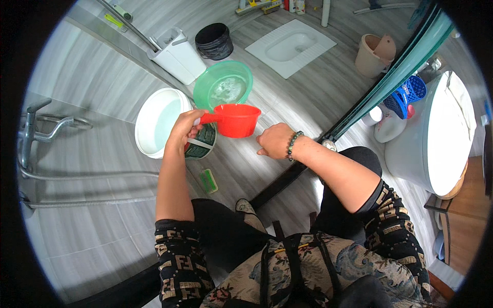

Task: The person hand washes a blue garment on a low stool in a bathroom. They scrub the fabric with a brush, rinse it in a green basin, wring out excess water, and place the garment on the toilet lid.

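My left hand [185, 127] is closed around the handle of a red water dipper [238, 121], held out over the floor; what is inside the dipper is hidden. My right hand [276, 141], wearing a bead bracelet, hangs just right of the dipper with its fingers curled; whether anything is in them does not show. Below the left hand a white bucket [145, 134] with a dark green label leans toward the left and contains pale water. Beyond the dipper stands a green basin [198, 94] with foamy water in it.
A green and white scrub brush [209, 181] lies near my foot. Farther off are a black bin [213, 42], a white mop bucket [177, 64] and a squat toilet [270, 43]. A glass door edge [380, 84] and black floor strip [272, 189] run on the right, beside a white tub [411, 159].
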A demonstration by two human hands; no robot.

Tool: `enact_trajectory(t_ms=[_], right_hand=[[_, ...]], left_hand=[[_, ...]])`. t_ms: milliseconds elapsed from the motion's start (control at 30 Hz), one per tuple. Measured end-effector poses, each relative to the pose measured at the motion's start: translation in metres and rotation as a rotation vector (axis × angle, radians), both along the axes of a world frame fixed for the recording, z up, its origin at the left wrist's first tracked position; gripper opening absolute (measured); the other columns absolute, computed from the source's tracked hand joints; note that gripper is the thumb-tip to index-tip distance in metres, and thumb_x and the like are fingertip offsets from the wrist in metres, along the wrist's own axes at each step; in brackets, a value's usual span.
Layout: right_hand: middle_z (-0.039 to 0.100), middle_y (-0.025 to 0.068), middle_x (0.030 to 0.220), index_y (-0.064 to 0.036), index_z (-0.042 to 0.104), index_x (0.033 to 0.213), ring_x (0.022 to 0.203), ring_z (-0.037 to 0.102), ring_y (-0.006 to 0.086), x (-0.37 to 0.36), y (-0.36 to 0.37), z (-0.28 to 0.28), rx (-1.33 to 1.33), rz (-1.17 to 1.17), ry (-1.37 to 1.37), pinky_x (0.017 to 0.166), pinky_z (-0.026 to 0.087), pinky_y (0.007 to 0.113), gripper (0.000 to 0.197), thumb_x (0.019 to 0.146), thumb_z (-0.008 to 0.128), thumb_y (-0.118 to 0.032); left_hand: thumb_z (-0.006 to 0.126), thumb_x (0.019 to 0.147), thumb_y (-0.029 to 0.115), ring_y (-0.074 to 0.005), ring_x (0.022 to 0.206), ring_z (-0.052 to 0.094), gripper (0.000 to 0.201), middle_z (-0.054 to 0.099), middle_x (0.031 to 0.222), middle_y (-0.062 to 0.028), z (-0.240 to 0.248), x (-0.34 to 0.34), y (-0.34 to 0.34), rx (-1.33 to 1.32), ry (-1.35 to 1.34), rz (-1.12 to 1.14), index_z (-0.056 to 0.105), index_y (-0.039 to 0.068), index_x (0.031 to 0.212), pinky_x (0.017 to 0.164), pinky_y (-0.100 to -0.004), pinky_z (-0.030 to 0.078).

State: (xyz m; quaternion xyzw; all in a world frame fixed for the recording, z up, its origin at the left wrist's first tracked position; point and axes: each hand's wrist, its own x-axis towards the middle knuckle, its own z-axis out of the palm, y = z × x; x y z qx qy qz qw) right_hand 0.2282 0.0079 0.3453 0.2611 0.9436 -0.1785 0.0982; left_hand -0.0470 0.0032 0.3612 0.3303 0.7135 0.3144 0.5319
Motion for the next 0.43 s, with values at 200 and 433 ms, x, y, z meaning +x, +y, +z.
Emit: enact_trajectory(t_ms=[200, 433], right_hand=[[0.063, 0.0106, 0.087, -0.0040, 0.064, 0.087, 0.087, 0.059, 0.0282, -0.006, -0.012, -0.004, -0.022, 0.055, -0.119, 0.072, 0.046, 0.038, 0.035, 0.080, 0.055, -0.037], [0.063, 0.0105, 0.087, -0.0044, 0.064, 0.089, 0.086, 0.060, 0.0283, -0.007, -0.012, -0.005, -0.047, 0.043, -0.148, 0.072, 0.046, 0.038, 0.035, 0.080, 0.055, -0.037]], left_hand=[[0.058, 0.077, 0.029, -0.0061, 0.035, 0.033, 0.023, 0.042, 0.050, -0.0008, -0.009, 0.001, -0.026, -0.145, 0.141, -0.091, 0.057, 0.007, 0.072, 0.030, -0.0192, 0.020], [0.060, 0.073, 0.028, -0.0081, 0.036, 0.034, 0.025, 0.042, 0.049, 0.0004, -0.038, 0.028, -0.018, -0.122, 0.222, -0.205, 0.051, 0.008, 0.061, 0.032, -0.0224, 0.022]])
